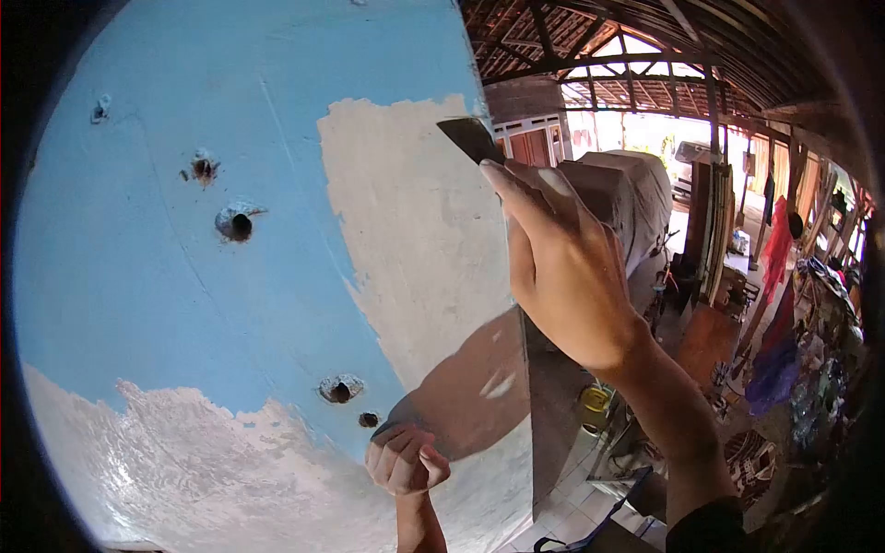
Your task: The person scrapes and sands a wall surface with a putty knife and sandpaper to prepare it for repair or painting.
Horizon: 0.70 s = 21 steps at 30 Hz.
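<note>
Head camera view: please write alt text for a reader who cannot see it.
The right hand holds a dark flat blade against a blue wall with large bare plaster patches and several holes. The left hand, closed in a fist, is lower by the wall.

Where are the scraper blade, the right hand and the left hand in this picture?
scraper blade (470,138), head view, on the dark flat tip above the fingers.
right hand (562,276), head view, on the back of the hand.
left hand (406,461), head view, on the clenched knuckles.
</note>
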Tool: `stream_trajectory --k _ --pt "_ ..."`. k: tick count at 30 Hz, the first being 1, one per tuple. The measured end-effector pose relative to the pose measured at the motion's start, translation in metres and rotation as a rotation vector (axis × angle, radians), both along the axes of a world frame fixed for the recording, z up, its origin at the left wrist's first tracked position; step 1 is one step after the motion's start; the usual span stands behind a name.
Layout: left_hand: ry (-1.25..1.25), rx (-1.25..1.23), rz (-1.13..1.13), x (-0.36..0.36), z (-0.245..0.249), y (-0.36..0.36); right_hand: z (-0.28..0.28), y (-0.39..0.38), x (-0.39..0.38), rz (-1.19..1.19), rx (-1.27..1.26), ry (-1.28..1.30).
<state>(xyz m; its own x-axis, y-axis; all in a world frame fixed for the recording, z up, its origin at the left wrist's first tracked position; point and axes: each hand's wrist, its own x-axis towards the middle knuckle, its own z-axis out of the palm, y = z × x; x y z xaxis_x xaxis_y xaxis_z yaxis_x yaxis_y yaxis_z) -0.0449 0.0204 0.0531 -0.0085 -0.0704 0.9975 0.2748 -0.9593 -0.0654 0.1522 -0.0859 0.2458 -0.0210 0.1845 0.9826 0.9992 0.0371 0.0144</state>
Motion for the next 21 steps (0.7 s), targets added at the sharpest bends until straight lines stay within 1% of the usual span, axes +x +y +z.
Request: stream_trajectory --k 1,4,7,8,9,11,12,15,17,19,21 --pt "-0.007 -0.007 -0.003 0.0 -0.002 0.0 -0.001 0.0 0.002 -0.013 0.007 -0.028" --pt "-0.012 -0.003 -0.023 -0.001 -0.002 0.001 -0.017 0.006 -0.004 0.032 0.025 0.047" --pt "-0.01 0.005 -0.015 -0.001 0.0 0.001 0.005 0.013 0.001 0.013 0.048 0.057" --pt "-0.004 0.002 -0.011 -0.001 0.0 0.0 0.014 0.014 0.003 0.039 0.03 0.087" --pt "-0.015 0.009 -0.014 -0.001 0.0 0.001 0.013 0.012 0.003 0.046 0.028 0.082" --pt "-0.045 0.018 -0.011 0.0 -0.003 0.003 0.004 0.005 0.001 0.068 0.017 0.064" --pt "-0.049 0.017 -0.004 0.0 -0.003 0.003 -0.007 -0.002 -0.002 0.073 -0.02 0.053" --pt "-0.059 0.022 0.014 0.003 -0.002 0.004 -0.051 -0.011 0.003 0.117 -0.024 -0.041" --pt "-0.061 0.024 0.05 0.0 -0.001 0.004 -0.077 -0.026 -0.01 0.187 -0.12 0.118" --pt "-0.041 -0.038 0.042 -0.001 -0.005 0.002 -0.114 -0.039 -0.019 0.313 -0.257 0.367" --pt "-0.035 -0.098 0.05 -0.002 -0.011 -0.003 -0.154 -0.057 -0.027 0.442 -0.495 0.842"
